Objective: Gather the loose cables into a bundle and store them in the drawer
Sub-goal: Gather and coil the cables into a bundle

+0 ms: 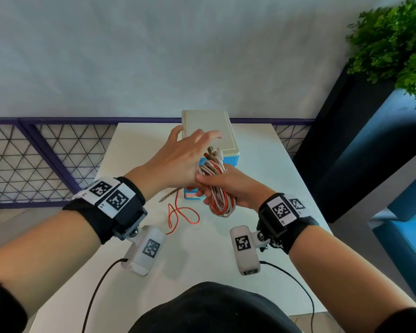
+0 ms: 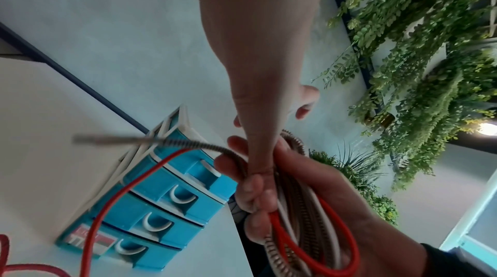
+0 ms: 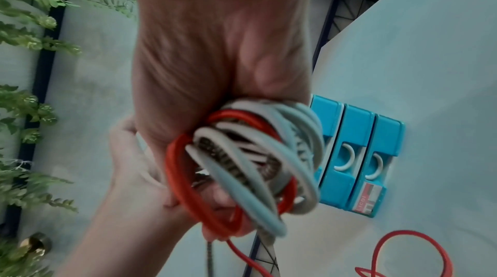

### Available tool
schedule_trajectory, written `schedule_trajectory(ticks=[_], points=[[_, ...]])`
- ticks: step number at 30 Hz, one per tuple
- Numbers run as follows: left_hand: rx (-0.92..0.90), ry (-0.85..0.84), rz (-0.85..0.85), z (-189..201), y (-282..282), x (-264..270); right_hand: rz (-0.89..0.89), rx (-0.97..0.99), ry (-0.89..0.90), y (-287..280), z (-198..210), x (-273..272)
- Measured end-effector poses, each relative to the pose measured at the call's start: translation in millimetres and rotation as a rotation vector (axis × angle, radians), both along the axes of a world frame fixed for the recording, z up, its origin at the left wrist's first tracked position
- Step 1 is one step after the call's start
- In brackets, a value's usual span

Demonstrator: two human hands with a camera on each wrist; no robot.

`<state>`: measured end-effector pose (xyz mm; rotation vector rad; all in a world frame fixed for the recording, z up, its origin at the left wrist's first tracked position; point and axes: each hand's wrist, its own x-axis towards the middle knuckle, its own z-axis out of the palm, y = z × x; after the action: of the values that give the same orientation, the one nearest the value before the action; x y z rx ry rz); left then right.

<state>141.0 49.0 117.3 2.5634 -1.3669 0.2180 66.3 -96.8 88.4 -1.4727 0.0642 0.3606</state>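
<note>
My right hand [image 1: 228, 188] grips a coiled bundle of white, red and braided cables [image 1: 217, 188] above the table, just in front of a small blue drawer unit [image 1: 208, 131] with a beige top. My left hand [image 1: 185, 152] is beside the bundle with fingers spread and straight, its heel against my right thumb. A red tail [image 1: 184, 218] and a braided tail [image 1: 168, 195] run from the bundle down to the table. The wrist views show the coil [image 3: 255, 164] in my right fist [image 2: 258, 200] and the drawer fronts [image 2: 161, 207] pushed in.
The white table [image 1: 262, 188] is small, with its edges close on both sides. A purple mesh railing [image 1: 46, 152] runs behind it. A dark planter with green foliage [image 1: 394, 44] and blue furniture [image 1: 406, 236] stand on the right.
</note>
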Motion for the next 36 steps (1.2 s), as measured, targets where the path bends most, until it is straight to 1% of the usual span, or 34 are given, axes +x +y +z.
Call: schedule_trajectory(ticks=[1,2,4,6,7,8,9,11,12,15,17,18,19,22,24,26,27,29,32,36], points=[[0.023,0.040,0.023,-2,-1,2,-0.020,-0.012,0.003,1,-3,0],[0.029,0.117,0.048,-3,0,5,-0.051,-0.012,0.002,2,-5,1],[-0.007,0.336,0.081,-3,4,12,-0.130,0.002,-0.004,1,-10,4],[-0.135,0.590,0.081,1,11,18,-0.204,0.031,0.008,-7,-15,6],[-0.220,0.685,0.098,1,15,21,-0.229,0.065,0.021,-11,-17,7],[-0.299,0.730,0.140,0,18,23,-0.245,0.100,0.034,-16,-20,8],[-0.358,0.738,0.200,-4,21,27,-0.257,0.131,0.046,-19,-22,8],[-0.409,0.770,0.301,-17,26,31,-0.283,0.182,0.056,-20,-24,9],[-0.417,0.830,0.322,-25,29,32,-0.299,0.209,0.054,-20,-25,9],[-0.429,1.109,0.251,-42,29,23,-0.361,0.284,0.056,-18,-27,12],[-0.433,1.194,0.183,-50,25,14,-0.402,0.323,0.051,-16,-27,14],[-0.465,1.226,0.169,-54,22,12,-0.419,0.341,0.051,-16,-26,15],[-0.505,1.272,0.177,-56,21,10,-0.433,0.349,0.051,-17,-25,15],[-0.632,1.499,0.228,-54,24,10,-0.454,0.349,0.046,-23,-24,14],[-0.720,1.612,0.240,-49,27,11,-0.451,0.347,0.036,-27,-26,14],[-0.833,1.656,0.232,-42,24,9,-0.447,0.316,0.018,-27,-28,16],[-0.876,1.649,0.237,-37,21,7,-0.448,0.292,0.012,-25,-30,17],[-0.901,1.603,0.239,-27,10,-1,-0.444,0.262,0.013,-21,-32,19],[-0.835,1.508,0.222,-14,-9,-15,-0.402,0.231,0.010,-13,-33,22],[-0.742,1.458,0.250,-7,-27,-24,-0.270,0.344,0.059,-5,-23,19]])
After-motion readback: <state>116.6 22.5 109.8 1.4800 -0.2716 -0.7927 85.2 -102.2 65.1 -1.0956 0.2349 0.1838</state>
